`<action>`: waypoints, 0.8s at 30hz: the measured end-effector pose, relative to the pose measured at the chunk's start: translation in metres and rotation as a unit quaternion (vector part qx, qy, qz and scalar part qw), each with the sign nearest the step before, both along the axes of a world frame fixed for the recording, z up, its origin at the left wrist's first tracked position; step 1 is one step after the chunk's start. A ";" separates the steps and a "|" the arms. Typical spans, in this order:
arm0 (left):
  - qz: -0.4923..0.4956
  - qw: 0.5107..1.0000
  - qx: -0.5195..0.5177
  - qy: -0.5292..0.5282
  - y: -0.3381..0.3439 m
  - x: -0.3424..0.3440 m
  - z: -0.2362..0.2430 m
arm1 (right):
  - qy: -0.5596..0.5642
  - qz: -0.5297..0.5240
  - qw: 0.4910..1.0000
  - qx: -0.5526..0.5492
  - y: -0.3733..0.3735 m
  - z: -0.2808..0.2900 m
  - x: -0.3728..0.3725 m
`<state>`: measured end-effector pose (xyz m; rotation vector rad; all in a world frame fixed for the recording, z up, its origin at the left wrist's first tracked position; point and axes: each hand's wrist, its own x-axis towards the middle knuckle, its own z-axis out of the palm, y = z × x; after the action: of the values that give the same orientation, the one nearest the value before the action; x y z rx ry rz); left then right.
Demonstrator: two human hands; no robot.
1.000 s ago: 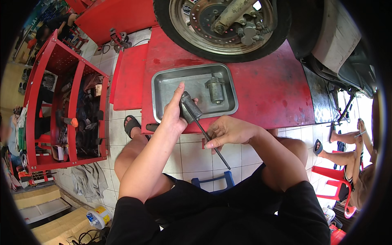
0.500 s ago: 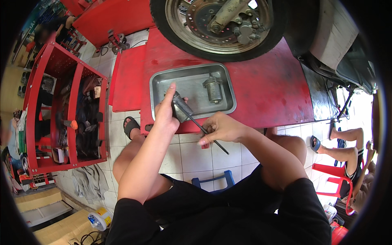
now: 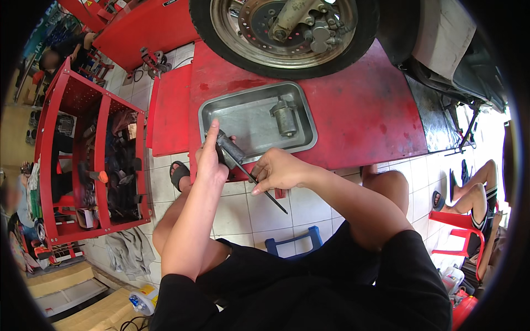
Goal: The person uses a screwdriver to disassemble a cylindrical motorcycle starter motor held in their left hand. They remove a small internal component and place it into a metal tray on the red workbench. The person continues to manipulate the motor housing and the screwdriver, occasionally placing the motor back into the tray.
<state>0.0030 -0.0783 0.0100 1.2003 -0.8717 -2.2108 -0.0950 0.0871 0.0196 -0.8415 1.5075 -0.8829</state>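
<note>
Nearest me, below my hands, a blue stool (image 3: pixel 294 239) stands on the tiled floor (image 3: pixel 265 212). My left hand (image 3: pixel 211 160) is wrapped around a grey metal cylinder (image 3: pixel 232 149), thumb pointing up and away. Just to its right, my right hand (image 3: pixel 276 170) grips a thin dark rod (image 3: pixel 273 198) between fingers and thumb. The 2 hands are apart, linked by that rod, which slants from the cylinder down past my right fingers. I cannot tell whether its upper end enters the cylinder or only lies along it. With both hands on it, I judge work on this cylinder to be under way and unfinished. Just beyond my hands, a metal tray (image 3: pixel 248 102) rests on the red surface (image 3: pixel 364 124). Inside, ahead of my right hand, is a 2nd metal cylinder (image 3: pixel 285 120), touched by neither hand; whether it is finished or waiting, I cannot tell. Farther out, past the tray, is a wheel (image 3: pixel 292 70).
</note>
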 end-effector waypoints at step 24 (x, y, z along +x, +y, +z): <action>0.082 0.989 -0.120 -0.025 -0.023 0.005 -0.009 | 0.163 -0.026 0.986 -0.037 -0.010 -0.003 0.009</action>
<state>0.0080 -0.1015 0.0008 1.1706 -0.9889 -1.8928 -0.0859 0.0766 0.0165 -1.0439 1.7940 -0.8736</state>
